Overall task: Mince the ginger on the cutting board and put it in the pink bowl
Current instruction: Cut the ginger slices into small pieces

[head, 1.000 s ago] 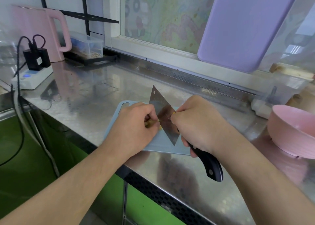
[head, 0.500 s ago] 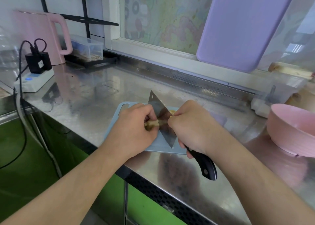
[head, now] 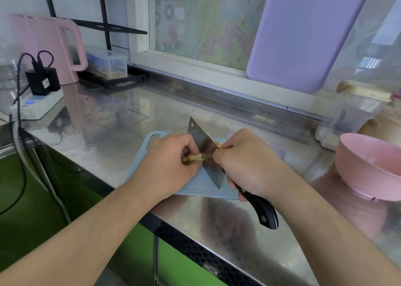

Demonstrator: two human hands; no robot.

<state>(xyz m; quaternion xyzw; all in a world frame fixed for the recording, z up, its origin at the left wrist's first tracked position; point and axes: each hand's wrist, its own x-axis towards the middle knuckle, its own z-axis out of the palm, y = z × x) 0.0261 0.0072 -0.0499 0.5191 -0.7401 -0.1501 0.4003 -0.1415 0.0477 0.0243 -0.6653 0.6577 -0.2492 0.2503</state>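
A pale yellow piece of ginger lies on the light blue cutting board near the counter's front edge. My left hand curls its fingers over the ginger and holds it down. My right hand grips the black handle of a cleaver, whose steel blade stands on the ginger right against my left fingers. A few cut bits show behind the blade. The pink bowl stands on the counter at the right, apart from the board; its inside is mostly hidden.
A pink kettle, a white power strip with black plugs and cables, and a clear box sit at the back left. A lavender board leans on the window. Clear containers stand behind the bowl.
The cleaver blade has shifted slightly left along the ginger, and more of the ginger shows under my left fingers. Both hands keep their grips.
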